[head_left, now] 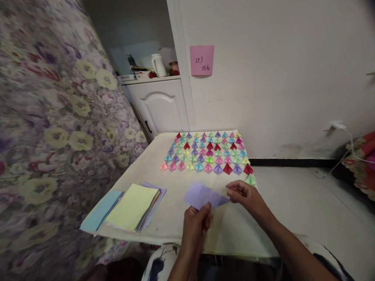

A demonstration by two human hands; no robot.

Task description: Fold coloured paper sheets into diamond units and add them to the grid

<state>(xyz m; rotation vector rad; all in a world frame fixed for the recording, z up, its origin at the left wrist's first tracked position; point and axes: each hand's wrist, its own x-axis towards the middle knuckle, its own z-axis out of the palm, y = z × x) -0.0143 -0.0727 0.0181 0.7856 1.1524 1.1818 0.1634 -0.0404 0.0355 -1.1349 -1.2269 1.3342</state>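
A sheet of purple paper point(202, 195), folded to a point at its right end, is held above the front of the table. My left hand point(196, 222) is closed on its lower edge, thumb on top. At the right tip of the sheet is my right hand point(243, 193), its fingers curled and closed around the corner; the exact contact is small. Beyond the hands, several rows of small folded paper pieces point(209, 159) in many colours cover the far part of the table. One green folded piece point(250, 179) sits just past my right hand.
Left on the cream-covered table point(171, 222) lie a stack of coloured paper point(133, 205) with yellow on top and a blue paper pile point(101, 210). A floral curtain point(58, 136) hangs at left. A pink note point(202, 60) is on the wall; a white jug point(158, 65) stands on a shelf.
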